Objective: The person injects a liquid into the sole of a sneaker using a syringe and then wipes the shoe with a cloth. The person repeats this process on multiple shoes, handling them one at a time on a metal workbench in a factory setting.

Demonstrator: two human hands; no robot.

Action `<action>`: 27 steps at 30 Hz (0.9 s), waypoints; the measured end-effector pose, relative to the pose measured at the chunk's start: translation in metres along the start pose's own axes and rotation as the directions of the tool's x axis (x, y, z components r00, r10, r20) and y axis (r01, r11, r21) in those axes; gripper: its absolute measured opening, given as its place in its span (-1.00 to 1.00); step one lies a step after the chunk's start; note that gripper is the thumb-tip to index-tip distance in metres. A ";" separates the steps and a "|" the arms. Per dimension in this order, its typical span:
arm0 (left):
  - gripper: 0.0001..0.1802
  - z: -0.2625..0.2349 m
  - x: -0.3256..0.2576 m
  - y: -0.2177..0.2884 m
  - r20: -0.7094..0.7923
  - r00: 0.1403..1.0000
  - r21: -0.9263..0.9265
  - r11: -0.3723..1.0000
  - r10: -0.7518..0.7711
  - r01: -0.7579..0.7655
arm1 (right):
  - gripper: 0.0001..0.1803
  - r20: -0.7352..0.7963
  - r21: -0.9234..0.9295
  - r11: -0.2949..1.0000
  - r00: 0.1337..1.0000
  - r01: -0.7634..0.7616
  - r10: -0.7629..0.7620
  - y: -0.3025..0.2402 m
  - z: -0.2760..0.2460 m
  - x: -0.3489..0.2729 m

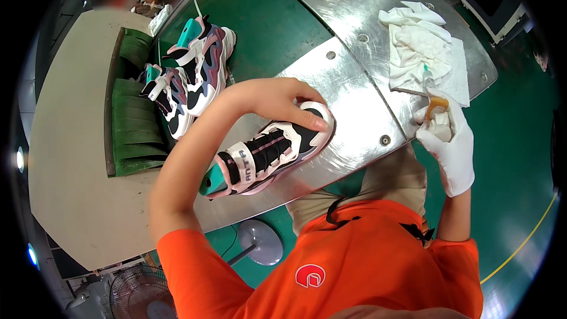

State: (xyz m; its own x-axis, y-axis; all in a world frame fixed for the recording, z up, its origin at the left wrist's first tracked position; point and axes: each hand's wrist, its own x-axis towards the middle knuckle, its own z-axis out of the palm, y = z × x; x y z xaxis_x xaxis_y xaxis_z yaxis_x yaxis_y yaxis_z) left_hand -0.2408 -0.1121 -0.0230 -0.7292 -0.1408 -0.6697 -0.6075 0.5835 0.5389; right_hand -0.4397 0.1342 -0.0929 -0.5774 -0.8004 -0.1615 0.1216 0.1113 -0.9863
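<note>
Fingers of the left hand (277, 99) pinch the white-black-pink shoe (270, 150) at its two-o'clock toe; white-gloved right hand (453, 150) pinches a clear orange-flanged syringe (437, 104), which may drip if squeezed.

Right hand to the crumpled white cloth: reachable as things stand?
Likely yes: the right hand is just beside the crumpled white cloth with nothing evident between them, though it already holds a syringe-like tool.
</note>
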 end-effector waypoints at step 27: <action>-0.43 0.054 -0.119 -0.013 -0.962 0.249 -0.125 0.623 0.115 -0.772 | -0.54 0.213 -0.055 0.998 0.977 0.011 0.001 -0.035 0.000 0.000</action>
State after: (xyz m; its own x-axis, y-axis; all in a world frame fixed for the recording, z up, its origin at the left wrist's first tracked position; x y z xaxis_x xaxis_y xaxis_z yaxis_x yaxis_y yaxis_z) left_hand -0.1286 -0.0597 0.0220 -0.5547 -0.7368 0.3866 0.1446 0.3722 0.9168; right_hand -0.4438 0.1299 -0.0580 -0.3917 -0.9075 -0.1518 0.0708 0.1347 -0.9883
